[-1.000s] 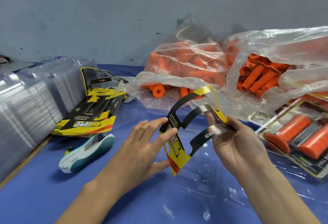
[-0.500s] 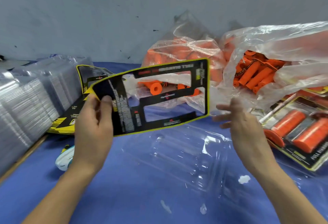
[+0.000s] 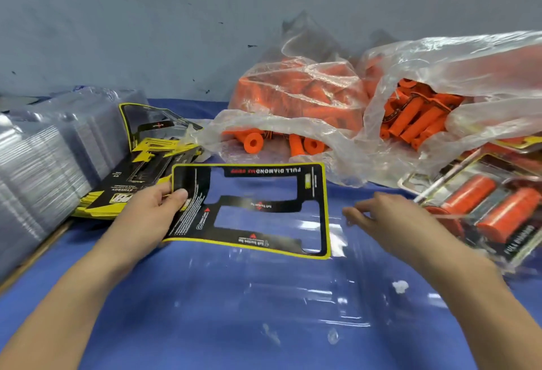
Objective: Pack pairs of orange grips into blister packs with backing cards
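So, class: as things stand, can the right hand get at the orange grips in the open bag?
Probably yes. The right hand is empty with relaxed fingers, and the bag gapes open beyond it, leaving the orange grips bare. Only slack bag plastic lies between.

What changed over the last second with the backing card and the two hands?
The backing card passed from the right hand to the left hand, which now pinches its left end; it was flattened and lowered over the clear blister shell. The right hand let go and is open beside the card's right edge. The bags of orange grips, card stack and finished pack stayed put.
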Motion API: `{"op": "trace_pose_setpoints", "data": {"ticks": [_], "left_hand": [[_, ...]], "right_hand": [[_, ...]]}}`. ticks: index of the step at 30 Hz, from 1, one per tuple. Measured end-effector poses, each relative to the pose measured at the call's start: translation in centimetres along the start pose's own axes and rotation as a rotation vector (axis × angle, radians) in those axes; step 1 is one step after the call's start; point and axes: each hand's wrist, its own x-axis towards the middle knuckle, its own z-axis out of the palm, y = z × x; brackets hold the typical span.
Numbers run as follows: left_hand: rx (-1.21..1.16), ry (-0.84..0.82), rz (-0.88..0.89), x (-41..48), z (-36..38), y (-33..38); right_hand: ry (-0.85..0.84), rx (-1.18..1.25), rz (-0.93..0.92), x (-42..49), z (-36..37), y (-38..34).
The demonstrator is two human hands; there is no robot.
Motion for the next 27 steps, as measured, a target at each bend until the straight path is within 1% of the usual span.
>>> {"op": "trace_pose_setpoints", "data": {"ticks": [2, 3, 5, 8, 12, 16, 19, 22, 27], "left_hand": [[0.070, -0.054, -0.012, 0.0, 0.0, -0.1], [0.098, -0.060, -0.010, -0.1, 0.0, -0.1], [0.123, -0.067, -0.005, -0.7, 0.3, 0.2], [0.141, -0.143, -0.038, -1.3, 0.7, 0.4], [0.185, -0.134, -0.055, -1.7, 0.7, 0.6], [0.172, -0.167, -0.085, -1.9, 0.5, 0.5], [0.157, -0.199, -0.104, -2.2, 0.3, 0.3], [0.124, -0.224, -0.132, -2.7, 0.2, 0.1], [0.138, -0.242, -0.130, -3.2, 0.7, 0.1]], "right_hand": [[0.097, -0.097, -0.078, 0.8, -0.6, -0.5], [0.100, -0.120, -0.095, 1.2, -0.6, -0.7], [0.054, -0.131, -0.091, 1.9, -0.4, -1.2], [0.021, -0.131, -0.087, 2.6, 0.6, -1.4], [0.091, -0.097, -0.094, 2.9, 1.5, -1.3], [0.133, -0.036, -0.075, 2.7, 1.5, -1.0], [0.156, -0.042, -0.080, 2.3, 1.6, -0.7], [0.166, -0.047, -0.081, 2.2, 1.7, -0.6], [0.156, -0.006, -0.077, 2.2, 1.7, -0.6]]}}
